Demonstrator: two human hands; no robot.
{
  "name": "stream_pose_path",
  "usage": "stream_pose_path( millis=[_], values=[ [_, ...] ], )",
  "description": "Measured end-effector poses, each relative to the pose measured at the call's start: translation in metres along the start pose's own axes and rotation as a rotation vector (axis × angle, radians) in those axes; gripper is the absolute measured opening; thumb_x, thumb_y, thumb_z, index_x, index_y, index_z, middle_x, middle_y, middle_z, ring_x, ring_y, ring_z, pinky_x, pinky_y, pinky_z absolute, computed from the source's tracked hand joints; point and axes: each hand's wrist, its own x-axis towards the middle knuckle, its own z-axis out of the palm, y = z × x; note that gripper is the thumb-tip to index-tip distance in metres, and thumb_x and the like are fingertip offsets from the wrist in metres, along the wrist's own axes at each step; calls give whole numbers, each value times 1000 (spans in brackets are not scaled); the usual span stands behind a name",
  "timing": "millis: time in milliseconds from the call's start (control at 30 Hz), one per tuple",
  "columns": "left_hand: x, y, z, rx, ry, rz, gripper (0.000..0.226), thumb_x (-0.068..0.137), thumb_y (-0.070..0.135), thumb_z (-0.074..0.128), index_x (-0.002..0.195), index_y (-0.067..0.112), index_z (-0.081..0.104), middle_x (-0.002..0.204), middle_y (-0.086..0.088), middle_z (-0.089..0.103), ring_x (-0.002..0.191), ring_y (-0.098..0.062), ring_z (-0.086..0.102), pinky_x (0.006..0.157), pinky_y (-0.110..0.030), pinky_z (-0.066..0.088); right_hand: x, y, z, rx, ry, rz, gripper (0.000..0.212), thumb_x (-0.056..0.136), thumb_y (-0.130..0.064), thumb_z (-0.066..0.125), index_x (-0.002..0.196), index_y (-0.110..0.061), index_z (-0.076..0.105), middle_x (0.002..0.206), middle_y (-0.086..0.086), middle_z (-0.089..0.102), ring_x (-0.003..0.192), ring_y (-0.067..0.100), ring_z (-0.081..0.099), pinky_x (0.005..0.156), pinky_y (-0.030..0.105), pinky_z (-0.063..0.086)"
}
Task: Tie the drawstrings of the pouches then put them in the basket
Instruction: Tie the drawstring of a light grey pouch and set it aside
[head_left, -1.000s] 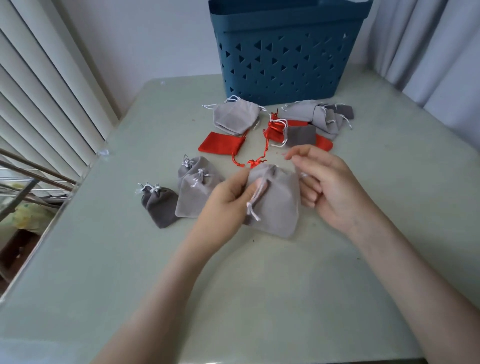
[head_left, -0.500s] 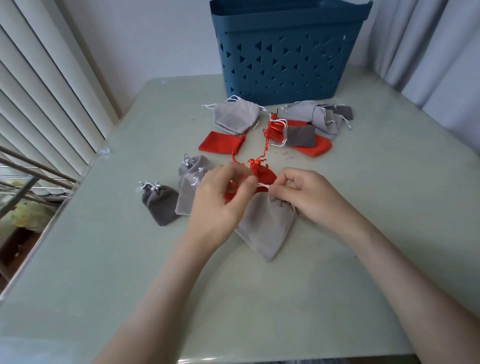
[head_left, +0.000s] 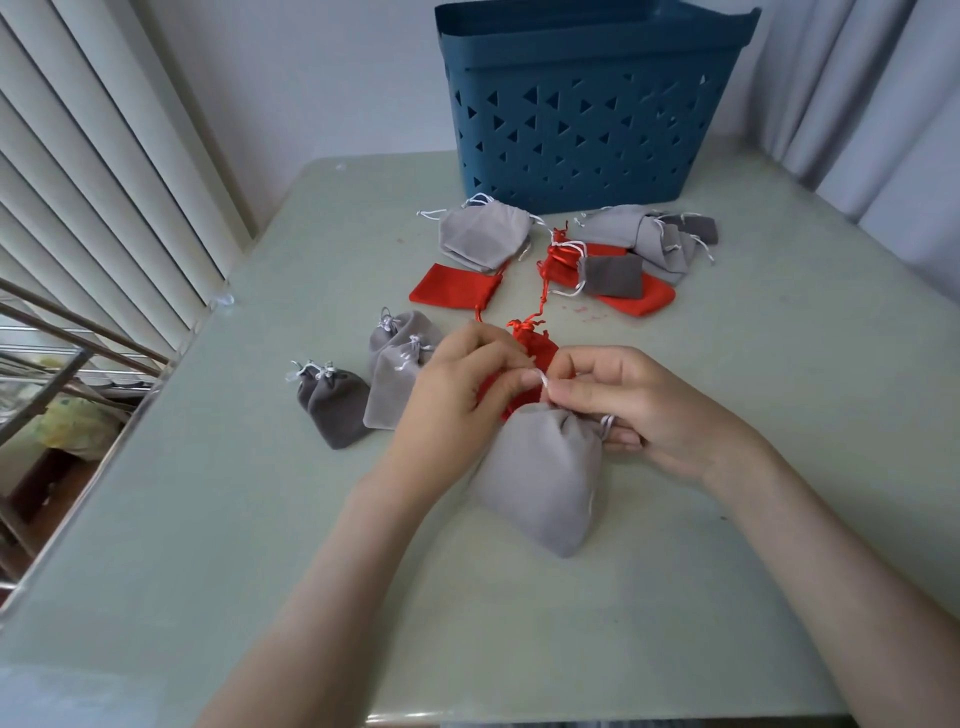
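Left hand (head_left: 457, 400) fingers curled, thumb and forefinger pinching the white cord drawstring (head_left: 543, 382). Right hand (head_left: 649, 410) also curled, pinching the same cord right at the mouth of the light grey velvet drawstring pouch (head_left: 540, 483). A second bit of white cord (head_left: 605, 423) shows by the right hand's lower fingers; cannot tell if it is gripped. The pouch lies on the pale green table (head_left: 727, 519) between both hands, mouth gathered, bottom corner pointing toward the camera.

Step in hand: tying, probably forming the knot on this pouch; the knot itself is hidden by the fingers. Next move calls for pulling the cord ends apart to cinch it, then carrying the pouch well forward to the blue plastic basket with triangle cut-outs (head_left: 587, 104) at the far edge of the table.

A red fabric pouch (head_left: 535, 345) sits just behind the hands, its top tied. Left of the hands: a dark grey pouch (head_left: 332, 410) and light grey pouches (head_left: 395, 379), tops cinched. Near the basket, flat and seemingly untied: a light grey pouch (head_left: 483, 234), a flat red pouch (head_left: 454, 291), a mixed grey and red pile (head_left: 634, 244). Basket contents not visible.

No brands, labels or readable writing anywhere.
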Motion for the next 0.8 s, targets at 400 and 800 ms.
stream_pose_path(
  millis=[400,800],
  values=[
    [-4,5,8,-117,-181,-311,37,91,24,60,59,11,50,49,8,39,52,-4,35,50,-15,29,6,6,6,-163,135,-29,21,67,-20,76,70,-19,55,46,-7,31,39,7,23,38,21,17],
    [-5,10,6,-391,-196,-474,57,91,53,41,77,0,59,70,-3,49,68,-13,42,66,-33,35,7,3,12,-179,293,-262,14,83,0,64,80,-11,57,44,-15,32,45,1,28,47,12,25]
  ],
)
